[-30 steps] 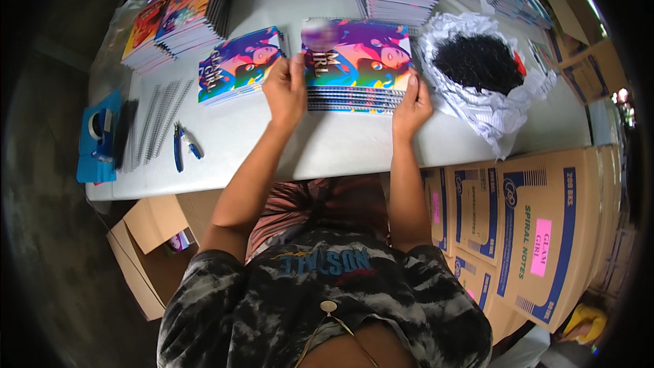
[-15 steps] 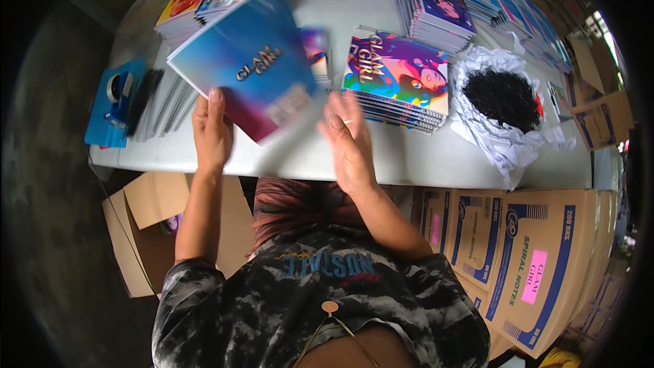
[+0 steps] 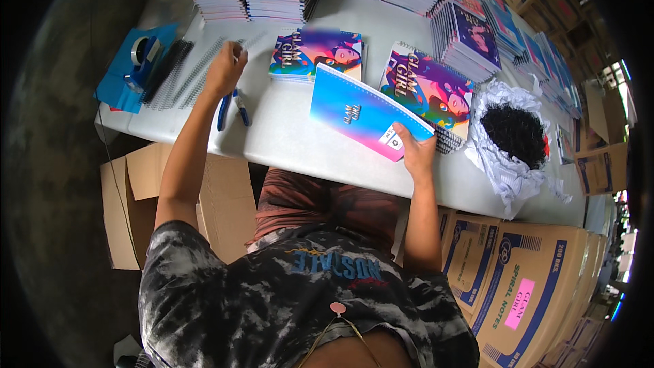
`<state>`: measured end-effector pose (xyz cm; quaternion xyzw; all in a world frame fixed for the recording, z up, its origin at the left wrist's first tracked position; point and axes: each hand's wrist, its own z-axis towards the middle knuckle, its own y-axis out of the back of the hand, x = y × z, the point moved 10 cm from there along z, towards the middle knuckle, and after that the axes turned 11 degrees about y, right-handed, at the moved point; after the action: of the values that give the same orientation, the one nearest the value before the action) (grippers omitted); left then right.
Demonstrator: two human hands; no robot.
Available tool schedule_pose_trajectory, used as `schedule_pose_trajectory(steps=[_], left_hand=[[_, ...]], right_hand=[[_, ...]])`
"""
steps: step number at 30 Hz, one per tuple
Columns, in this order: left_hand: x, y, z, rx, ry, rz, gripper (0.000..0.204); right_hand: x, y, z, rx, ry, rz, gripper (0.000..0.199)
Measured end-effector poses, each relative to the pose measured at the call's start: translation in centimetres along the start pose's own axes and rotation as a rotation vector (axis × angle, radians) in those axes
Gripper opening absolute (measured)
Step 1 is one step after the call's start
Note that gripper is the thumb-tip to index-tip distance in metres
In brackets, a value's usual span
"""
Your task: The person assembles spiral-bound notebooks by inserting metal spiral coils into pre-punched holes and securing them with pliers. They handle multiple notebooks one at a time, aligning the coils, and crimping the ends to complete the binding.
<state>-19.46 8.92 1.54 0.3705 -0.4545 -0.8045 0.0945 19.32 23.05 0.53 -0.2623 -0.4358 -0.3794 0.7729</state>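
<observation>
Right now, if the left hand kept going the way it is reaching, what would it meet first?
The left hand points up and to the left across the white table. First in that line are the loose spiral binding coils, apparently already at its fingertips, though depth is unclear. The tape dispenser lies beyond.

Colours glowing on the white surface (image 3: pixel 300 143)

The blue-to-pink gradient notebook cover (image 3: pixel 364 112) is showing; blue-handled pliers (image 3: pixel 231 109) are lying by silver and black spiral coils (image 3: pixel 180 75).

Glossy paper cover on blue notebook (image 3: pixel 364 114); smooth matt white table (image 3: pixel 300 143); thin metal wire spiral coils (image 3: pixel 197 71); rough brown cardboard boxes (image 3: pixel 538 286).
</observation>
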Motion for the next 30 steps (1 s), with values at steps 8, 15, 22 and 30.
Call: schedule_pose_trajectory(steps=[8,15,22,30], left_hand=[[-13.6,-1.3,-6.3,0.552,-0.004,-0.543,0.042],[-14.1,-2.3,-5.8,0.532,-0.029,-0.519,0.035],[-13.4,-3.4,-5.3,0.587,0.122,-0.625,0.034],[-14.4,-2.6,-5.2,0.804,0.158,-0.712,0.026]], right_hand=[[-0.2,1.5,-0.9,-0.022,-0.012,-0.061,0.019],[0.7,0.7,-1.0,-0.007,0.007,-0.117,0.024],[1.0,0.8,-0.9,-0.042,0.056,-0.165,0.024],[2.0,1.2,-1.6,0.003,0.079,-0.178,0.022]])
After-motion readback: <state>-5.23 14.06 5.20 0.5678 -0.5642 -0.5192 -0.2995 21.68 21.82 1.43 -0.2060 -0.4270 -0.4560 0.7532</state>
